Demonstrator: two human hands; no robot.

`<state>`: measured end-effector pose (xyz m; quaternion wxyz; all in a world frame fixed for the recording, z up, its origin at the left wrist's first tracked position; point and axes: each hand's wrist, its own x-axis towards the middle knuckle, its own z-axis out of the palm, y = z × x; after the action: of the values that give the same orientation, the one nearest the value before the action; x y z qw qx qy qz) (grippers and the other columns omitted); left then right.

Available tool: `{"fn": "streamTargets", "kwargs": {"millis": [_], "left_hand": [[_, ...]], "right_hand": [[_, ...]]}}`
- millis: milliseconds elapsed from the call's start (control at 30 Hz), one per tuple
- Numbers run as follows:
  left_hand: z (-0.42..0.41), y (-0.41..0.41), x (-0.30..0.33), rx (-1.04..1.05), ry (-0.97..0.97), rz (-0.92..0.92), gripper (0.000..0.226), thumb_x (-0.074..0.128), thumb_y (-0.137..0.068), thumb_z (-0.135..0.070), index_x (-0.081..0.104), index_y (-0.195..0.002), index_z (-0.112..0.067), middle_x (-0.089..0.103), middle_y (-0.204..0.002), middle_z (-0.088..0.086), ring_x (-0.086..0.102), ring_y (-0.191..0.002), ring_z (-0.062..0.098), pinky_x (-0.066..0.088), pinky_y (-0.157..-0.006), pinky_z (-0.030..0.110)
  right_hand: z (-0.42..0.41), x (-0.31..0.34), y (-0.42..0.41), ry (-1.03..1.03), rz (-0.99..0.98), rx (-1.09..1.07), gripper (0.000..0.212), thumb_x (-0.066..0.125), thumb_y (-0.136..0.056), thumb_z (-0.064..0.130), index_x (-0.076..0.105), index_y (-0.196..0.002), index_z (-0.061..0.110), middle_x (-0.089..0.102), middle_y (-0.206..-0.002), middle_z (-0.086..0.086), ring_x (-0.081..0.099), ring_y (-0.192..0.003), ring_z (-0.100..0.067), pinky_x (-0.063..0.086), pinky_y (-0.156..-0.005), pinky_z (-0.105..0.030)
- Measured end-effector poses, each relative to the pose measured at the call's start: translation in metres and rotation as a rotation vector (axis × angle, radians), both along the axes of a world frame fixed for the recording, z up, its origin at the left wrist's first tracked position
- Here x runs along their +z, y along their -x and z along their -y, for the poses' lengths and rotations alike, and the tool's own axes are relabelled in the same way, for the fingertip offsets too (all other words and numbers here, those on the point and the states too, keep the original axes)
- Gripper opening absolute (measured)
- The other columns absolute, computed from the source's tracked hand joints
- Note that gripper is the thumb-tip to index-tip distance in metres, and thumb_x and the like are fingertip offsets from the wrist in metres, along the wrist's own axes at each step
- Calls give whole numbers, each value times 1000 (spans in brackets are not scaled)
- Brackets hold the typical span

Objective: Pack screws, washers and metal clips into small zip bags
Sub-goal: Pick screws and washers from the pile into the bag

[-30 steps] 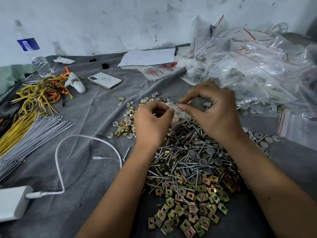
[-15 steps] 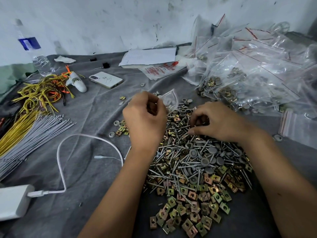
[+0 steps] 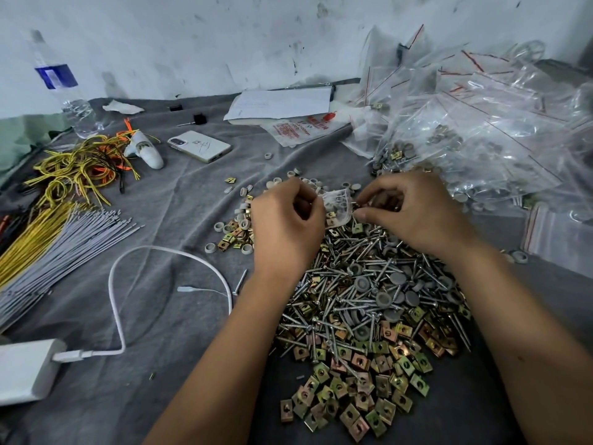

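Note:
A small clear zip bag point(image 3: 337, 207) hangs between my two hands above the far end of the hardware heap. My left hand point(image 3: 285, 226) pinches the bag's left edge. My right hand point(image 3: 414, 210) has its fingers curled at the bag's mouth and pinches small metal parts, which are partly hidden. Below them lies a big pile of silver screws point(image 3: 359, 284) mixed with grey round washers point(image 3: 383, 298). Brass-coloured metal clips point(image 3: 359, 390) spread out nearest me. White ring washers point(image 3: 244, 223) are scattered left of my left hand.
Filled and empty zip bags point(image 3: 481, 130) pile up at the right. A phone point(image 3: 199, 146), papers point(image 3: 282, 104) and a water bottle point(image 3: 67, 91) sit at the back. Yellow wires point(image 3: 73, 171), grey ties point(image 3: 61, 242), a white cable point(image 3: 167, 255) and charger point(image 3: 25, 370) lie left.
My right hand lifted from the screw pile with small parts and came back up to the bag's mouth. My left hand kept holding the bag and shifted slightly.

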<state>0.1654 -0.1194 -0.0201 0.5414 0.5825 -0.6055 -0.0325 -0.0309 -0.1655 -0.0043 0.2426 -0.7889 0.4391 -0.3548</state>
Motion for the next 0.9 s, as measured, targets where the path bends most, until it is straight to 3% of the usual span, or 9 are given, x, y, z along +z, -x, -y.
{"fn": "streamTargets", "kwargs": {"millis": [133,233,367,533,667,800,900], "left_hand": [[-1,-1,1,2,4,-19,16,73,-84,-4,68,-72,-13,61,-57,-10,59,-54,10,46,-50,23],[-1,-1,1,1,-6,-17,16,73,-84,-5,68,-72,-14,61,-58,-10,60,-55,10,47,-50,23],[-1,0,2,-4,-8,-16,15,73,-84,-4,68,-72,-13,62,-58,-9,60,-56,13,49,-51,27],[-2,-1,2,-4,-20,-26,15,73,-84,-4,68,-73,-11,63,-59,-8,61,-56,14,51,-52,34],[-2,0,2,-12,-34,-46,15,74,-84,-4,68,-72,-12,62,-59,-8,61,-56,12,49,-50,29],[-2,4,1,-30,-57,-90,17,74,-84,-4,68,-71,-13,62,-57,-8,59,-54,8,44,-47,18],[-3,5,2,-32,-64,-100,17,74,-84,-4,68,-70,-12,61,-56,-8,57,-53,6,41,-48,15]], "right_hand": [[-1,1,4,-132,-385,172,51,75,-59,74,73,-98,41,58,-94,23,55,-88,8,37,-72,-11],[1,2,3,-175,-460,222,43,77,-66,68,71,-97,40,53,-102,21,50,-99,6,43,-85,-21],[-1,1,0,-125,-358,261,19,80,-79,48,76,-88,32,64,-95,15,59,-90,0,50,-86,-34],[-1,2,-1,-32,-11,183,21,73,-79,52,77,-88,33,70,-84,19,65,-76,2,44,-67,-13],[-2,2,-2,6,216,164,17,71,-86,44,77,-91,29,72,-75,11,64,-63,-3,50,-59,-15],[-2,-1,-8,75,227,144,8,76,-89,30,77,-94,24,74,-78,13,69,-67,-5,52,-62,-16],[-2,-3,-9,117,190,112,7,77,-90,27,77,-96,22,75,-85,10,72,-78,-8,57,-68,-25]]}}
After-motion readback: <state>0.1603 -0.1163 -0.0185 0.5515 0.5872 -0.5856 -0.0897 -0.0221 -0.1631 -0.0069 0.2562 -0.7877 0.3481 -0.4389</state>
